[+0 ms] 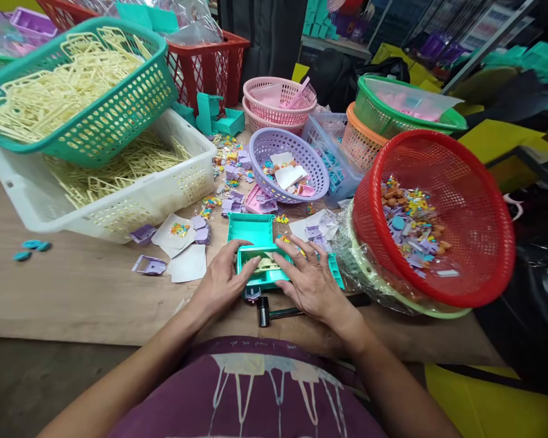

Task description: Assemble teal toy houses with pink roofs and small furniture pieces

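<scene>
A teal plastic box [256, 243] lies open on the wooden table near the front edge, with a cream plastic piece [267, 262] in its tray. My left hand [223, 277] grips the box's left side, fingertips on the tray rim. My right hand [308, 280] covers the right side, fingers pressing on the cream piece. A small black hammer [274, 314] lies on the table just below both hands. My purple shirt fills the bottom of the view.
A teal basket [119, 115] of cream parts sits tilted on a white basket [182, 182] at left. A tilted red basket [466, 213] of small parts is at right, a lilac basket [317, 176] behind. Loose lilac pieces [150, 265] and paper scraps [188, 264] lie nearby.
</scene>
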Available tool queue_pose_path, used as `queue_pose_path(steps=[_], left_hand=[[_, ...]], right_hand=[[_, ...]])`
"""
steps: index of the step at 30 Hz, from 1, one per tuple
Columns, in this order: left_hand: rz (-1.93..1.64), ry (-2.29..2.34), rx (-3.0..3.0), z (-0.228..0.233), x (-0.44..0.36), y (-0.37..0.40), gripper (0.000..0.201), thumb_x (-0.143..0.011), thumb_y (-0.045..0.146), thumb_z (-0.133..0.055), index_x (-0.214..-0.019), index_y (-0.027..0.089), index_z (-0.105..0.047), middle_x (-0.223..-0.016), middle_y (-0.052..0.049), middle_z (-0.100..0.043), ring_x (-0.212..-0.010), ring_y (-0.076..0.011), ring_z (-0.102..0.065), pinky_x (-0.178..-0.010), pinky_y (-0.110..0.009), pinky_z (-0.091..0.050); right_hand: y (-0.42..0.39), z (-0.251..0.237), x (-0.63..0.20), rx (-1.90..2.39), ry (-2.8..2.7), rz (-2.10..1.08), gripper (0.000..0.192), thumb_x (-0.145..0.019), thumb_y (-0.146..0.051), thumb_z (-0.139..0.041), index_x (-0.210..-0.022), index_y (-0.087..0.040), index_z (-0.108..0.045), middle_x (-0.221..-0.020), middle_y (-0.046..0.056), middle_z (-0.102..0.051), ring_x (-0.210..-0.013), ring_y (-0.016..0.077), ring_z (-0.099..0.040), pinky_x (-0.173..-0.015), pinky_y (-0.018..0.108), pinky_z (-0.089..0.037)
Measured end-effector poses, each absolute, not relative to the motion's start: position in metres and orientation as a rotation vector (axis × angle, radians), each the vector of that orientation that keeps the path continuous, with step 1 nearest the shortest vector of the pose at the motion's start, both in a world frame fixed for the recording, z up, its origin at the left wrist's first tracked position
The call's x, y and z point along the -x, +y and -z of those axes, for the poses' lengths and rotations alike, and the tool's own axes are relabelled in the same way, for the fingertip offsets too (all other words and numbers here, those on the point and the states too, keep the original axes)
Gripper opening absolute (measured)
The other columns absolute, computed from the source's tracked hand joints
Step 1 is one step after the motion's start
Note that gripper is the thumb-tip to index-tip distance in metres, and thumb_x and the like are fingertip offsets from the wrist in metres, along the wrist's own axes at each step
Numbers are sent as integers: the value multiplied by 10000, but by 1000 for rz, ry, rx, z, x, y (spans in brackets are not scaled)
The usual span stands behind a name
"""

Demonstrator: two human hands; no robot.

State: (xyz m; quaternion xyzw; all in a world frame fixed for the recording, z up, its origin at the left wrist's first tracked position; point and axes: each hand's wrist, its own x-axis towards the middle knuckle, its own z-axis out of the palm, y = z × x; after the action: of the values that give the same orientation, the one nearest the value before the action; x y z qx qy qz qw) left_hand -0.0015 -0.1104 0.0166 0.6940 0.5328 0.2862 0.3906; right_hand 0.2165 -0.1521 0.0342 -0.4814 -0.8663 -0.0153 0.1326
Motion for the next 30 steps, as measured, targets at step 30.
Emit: queue_pose_path(steps=[30], left_hand=[[-422,1667,-2305,-38,-7,-12,351,-930,394,-456,-1114,162,-644,-1155,-170,-665,-1098,-312,-620,-952,-433,-486]], right_hand=[[-126,-33,-186,1318,-2298,-23,520,-999,-417,-429,-1452,-163,-413,-1496,132,-460,-1453,287,-303,-1134,557,-340]])
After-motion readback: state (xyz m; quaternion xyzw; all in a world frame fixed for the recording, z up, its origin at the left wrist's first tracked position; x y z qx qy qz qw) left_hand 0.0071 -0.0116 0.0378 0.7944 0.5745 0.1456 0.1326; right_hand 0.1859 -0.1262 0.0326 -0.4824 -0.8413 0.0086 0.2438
